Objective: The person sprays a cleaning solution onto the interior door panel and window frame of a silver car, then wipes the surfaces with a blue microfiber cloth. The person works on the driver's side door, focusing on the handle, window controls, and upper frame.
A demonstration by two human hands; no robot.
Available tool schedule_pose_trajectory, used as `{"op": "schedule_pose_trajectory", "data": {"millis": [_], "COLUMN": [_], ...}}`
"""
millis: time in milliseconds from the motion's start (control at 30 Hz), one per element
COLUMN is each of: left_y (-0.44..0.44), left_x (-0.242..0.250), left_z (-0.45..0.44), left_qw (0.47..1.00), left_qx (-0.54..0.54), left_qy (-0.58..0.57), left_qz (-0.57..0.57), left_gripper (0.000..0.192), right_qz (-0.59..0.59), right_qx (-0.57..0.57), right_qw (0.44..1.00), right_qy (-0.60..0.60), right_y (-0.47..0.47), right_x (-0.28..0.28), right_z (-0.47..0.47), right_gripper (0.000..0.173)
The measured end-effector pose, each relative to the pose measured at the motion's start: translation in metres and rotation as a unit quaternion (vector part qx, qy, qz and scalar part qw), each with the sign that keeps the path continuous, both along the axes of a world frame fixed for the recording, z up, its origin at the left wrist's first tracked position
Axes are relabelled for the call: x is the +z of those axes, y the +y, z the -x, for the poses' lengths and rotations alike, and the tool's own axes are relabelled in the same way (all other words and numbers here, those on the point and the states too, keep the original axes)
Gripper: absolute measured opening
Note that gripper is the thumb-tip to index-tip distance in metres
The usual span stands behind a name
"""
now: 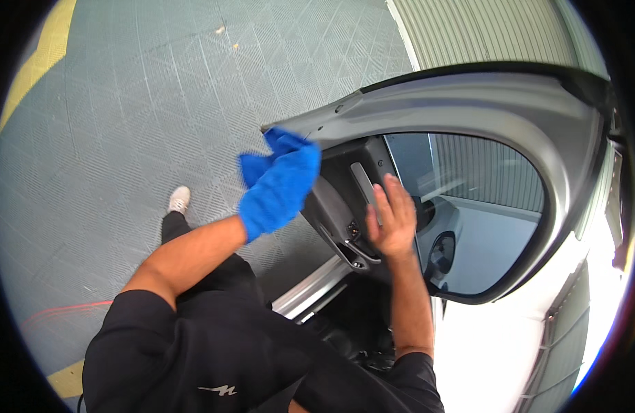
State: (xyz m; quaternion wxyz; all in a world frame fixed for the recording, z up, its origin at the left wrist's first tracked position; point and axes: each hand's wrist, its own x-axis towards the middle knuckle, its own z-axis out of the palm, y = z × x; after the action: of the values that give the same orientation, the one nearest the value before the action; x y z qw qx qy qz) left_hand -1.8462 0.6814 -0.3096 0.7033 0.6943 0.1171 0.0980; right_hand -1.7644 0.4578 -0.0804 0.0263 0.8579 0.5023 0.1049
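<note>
A blue cloth (pixel 284 188), which looks like microfibre, wraps my left hand (pixel 239 230). It hides the fingers, and a loose corner hangs off its far side. That hand is raised beside the inner edge of an open car door (pixel 343 121). My right hand (pixel 395 217) is bare and slightly blurred, its fingers spread and nothing in it. It is in front of the dark inner door panel (pixel 333 199), next to the window glass (pixel 482 175); whether it touches either cannot be told. A pale trim strip (pixel 362 178) runs partly behind its fingers.
Window switches (pixel 353 229) sit on the armrest. Through the glass a side mirror (pixel 442 253) shows. A metallic door sill (pixel 312 289) lies near my body, beside the dark car interior (pixel 358 315). Grey textured floor (pixel 142 113) spreads leftward; a ribbed shutter (pixel 482 31) stands beyond the door.
</note>
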Motion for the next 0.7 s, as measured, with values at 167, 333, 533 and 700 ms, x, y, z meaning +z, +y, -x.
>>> {"op": "schedule_pose_trajectory", "data": {"millis": [167, 333, 533, 700], "left_y": [-0.07, -0.116, -0.13, -0.192], "left_x": [0.0, -0.064, -0.257, -0.366], "left_z": [-0.063, -0.081, -0.062, -0.068], "left_qw": [0.99, 0.98, 0.953, 0.935], "left_qx": [0.136, 0.196, 0.261, 0.227], "left_qy": [-0.037, -0.028, 0.134, 0.248], "left_qz": [0.034, 0.033, 0.071, 0.117], "left_gripper": [0.031, 0.03, 0.029, 0.029], "right_qz": [0.125, 0.12, 0.105, 0.132], "right_qx": [0.115, 0.116, 0.123, 0.077], "right_qw": [0.985, 0.985, 0.987, 0.984], "right_qy": [0.026, -0.041, -0.014, -0.087], "right_y": [-0.07, -0.146, -0.144, -0.143], "right_x": [-0.025, -0.078, -0.079, -0.072], "right_z": [-0.065, -0.074, -0.082, -0.068], "right_gripper": [0.055, 0.068, 0.082, 0.084]}}
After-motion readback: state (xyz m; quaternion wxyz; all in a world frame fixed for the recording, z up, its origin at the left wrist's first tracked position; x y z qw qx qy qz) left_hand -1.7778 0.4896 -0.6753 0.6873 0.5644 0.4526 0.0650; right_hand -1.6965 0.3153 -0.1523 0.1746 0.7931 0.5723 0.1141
